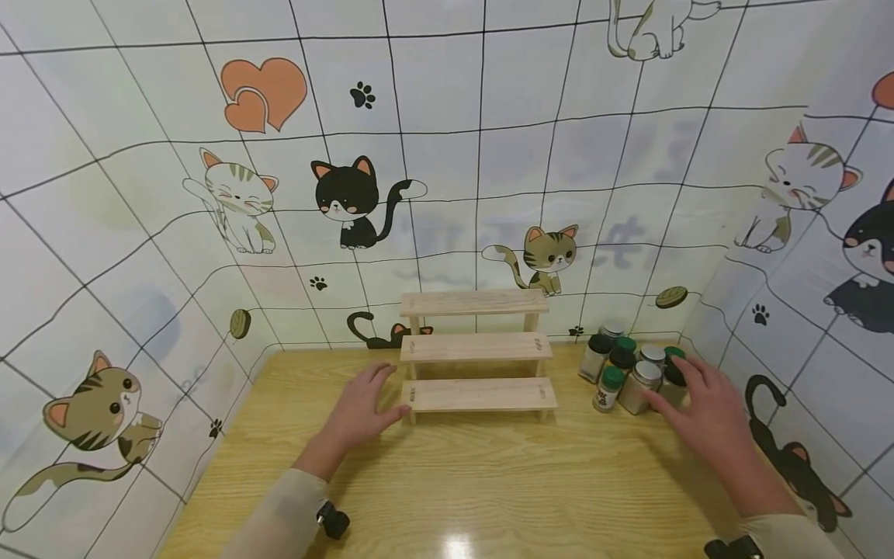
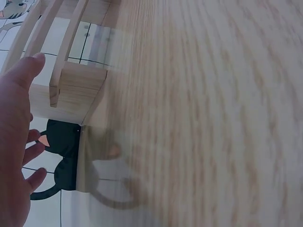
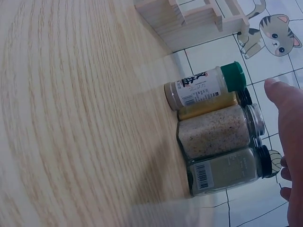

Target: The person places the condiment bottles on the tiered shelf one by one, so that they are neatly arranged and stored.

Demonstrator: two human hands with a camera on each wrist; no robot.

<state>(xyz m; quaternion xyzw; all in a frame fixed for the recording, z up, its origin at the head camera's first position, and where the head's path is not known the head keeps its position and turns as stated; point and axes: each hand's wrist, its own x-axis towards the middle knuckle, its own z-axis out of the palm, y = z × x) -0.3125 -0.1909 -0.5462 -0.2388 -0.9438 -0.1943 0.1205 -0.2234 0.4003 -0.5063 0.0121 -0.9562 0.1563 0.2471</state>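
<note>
Glass spice jars [image 1: 632, 365] (green, black caps)

Beige sleeves [image 1: 293, 512], black wrist cameras [image 1: 334, 520]

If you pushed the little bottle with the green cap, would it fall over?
The green-capped bottle looks tall and narrow, so a push near its cap would probably tip it. Its round body would likely roll once down. It stands close against the other spice jars, so a push toward them might only nudge it against the cluster.
</note>
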